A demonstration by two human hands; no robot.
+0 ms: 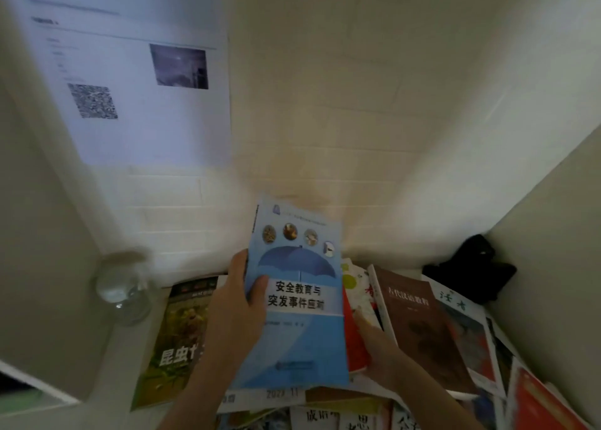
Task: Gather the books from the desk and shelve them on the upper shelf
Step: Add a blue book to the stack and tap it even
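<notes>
Covering desk (136, 342), scattered books (419, 329), tiled wall (325, 120)

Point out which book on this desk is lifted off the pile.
The blue umbrella-cover book: the left hand grips its left edge and holds it tilted up, while the brown book and green insect book lie flat.

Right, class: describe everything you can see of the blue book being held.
The blue book is a thin paperback; its glossy cover shows an umbrella, four small oval pictures and a white title band. It is held tilted above the desk's other books, the left hand gripping its left edge, thumb on the cover.
</notes>
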